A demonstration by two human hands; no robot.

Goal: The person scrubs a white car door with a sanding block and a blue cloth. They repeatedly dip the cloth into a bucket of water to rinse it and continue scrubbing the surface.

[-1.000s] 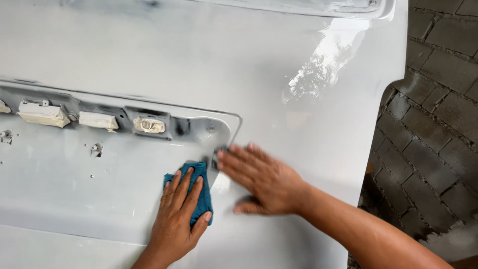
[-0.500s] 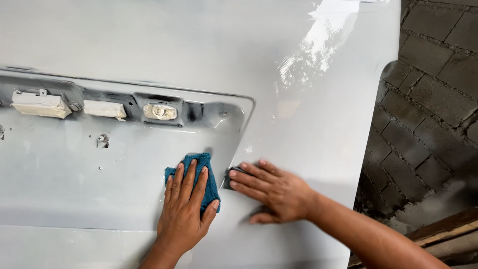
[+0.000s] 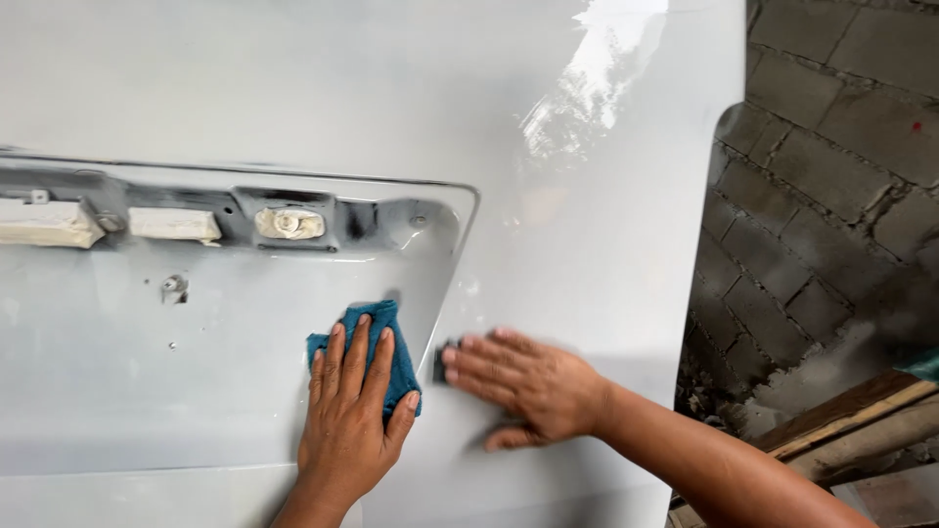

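blue cloth (image 3: 377, 344) now lower on white panel (image 3: 293, 98) — left hand (image 3: 350, 420) flat, fingers spread over it; right hand (image 3: 523, 386) beside, pressing small dark pad (image 3: 441, 363) — both have slid down.

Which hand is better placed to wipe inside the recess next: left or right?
Left. The left hand lies flat on the blue cloth inside the panel's recess. The right hand sits outside its edge, fingers on a small dark piece.
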